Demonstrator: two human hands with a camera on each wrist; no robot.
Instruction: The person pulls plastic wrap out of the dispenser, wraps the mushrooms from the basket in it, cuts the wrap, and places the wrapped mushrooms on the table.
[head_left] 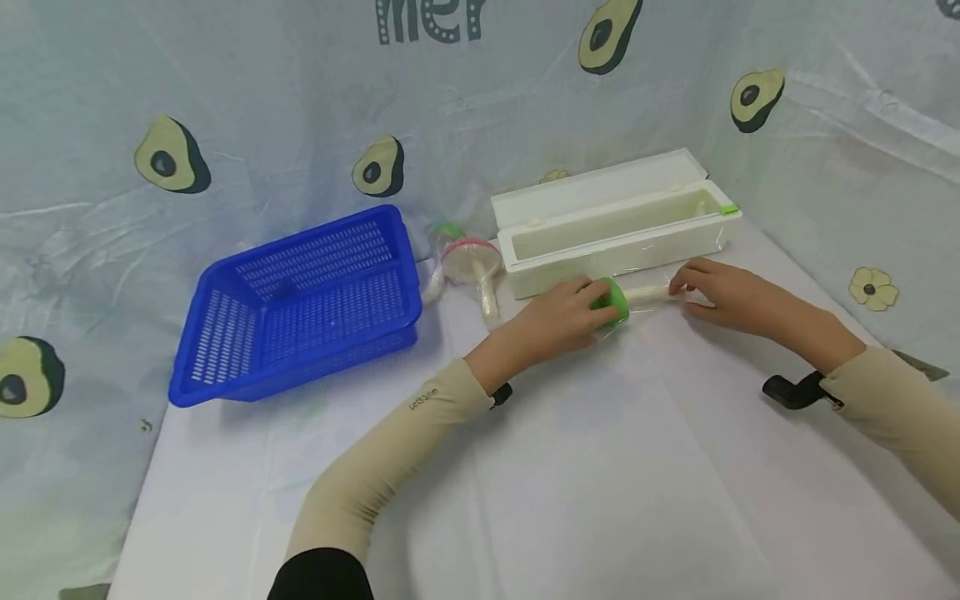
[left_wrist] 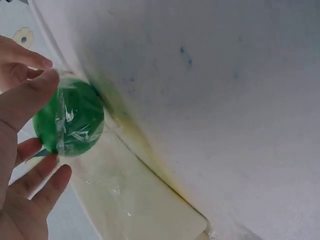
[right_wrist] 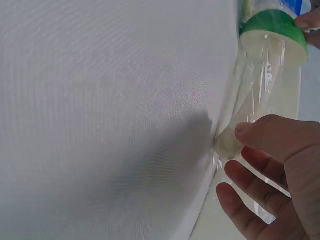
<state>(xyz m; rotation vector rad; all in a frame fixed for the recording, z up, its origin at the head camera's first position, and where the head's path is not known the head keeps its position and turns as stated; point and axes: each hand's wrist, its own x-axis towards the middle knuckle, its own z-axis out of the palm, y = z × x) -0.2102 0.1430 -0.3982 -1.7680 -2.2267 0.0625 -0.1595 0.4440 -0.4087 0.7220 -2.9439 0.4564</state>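
A long-handled tool in clear plastic wrap, with a round green head (left_wrist: 75, 117) and a cream handle (head_left: 647, 294), lies across both hands in front of the white box (head_left: 622, 237). My left hand (head_left: 558, 321) grips the green head, thumb on one side and fingers on the other. At the handle's far end, my right hand (head_left: 731, 296) pinches the tip between thumb and fingers. The right wrist view shows its thumb against the handle end (right_wrist: 230, 142). Long and narrow, the box has its lid raised at the back.
A blue perforated basket (head_left: 300, 367) stands at the left. Between basket and box lie similar wrapped tools, one with a pink-rimmed head (head_left: 471, 260), another with a green head (head_left: 450, 229). A bright green tab (head_left: 729, 209) sits at the box's right corner. Avocado-printed sheeting rises behind.
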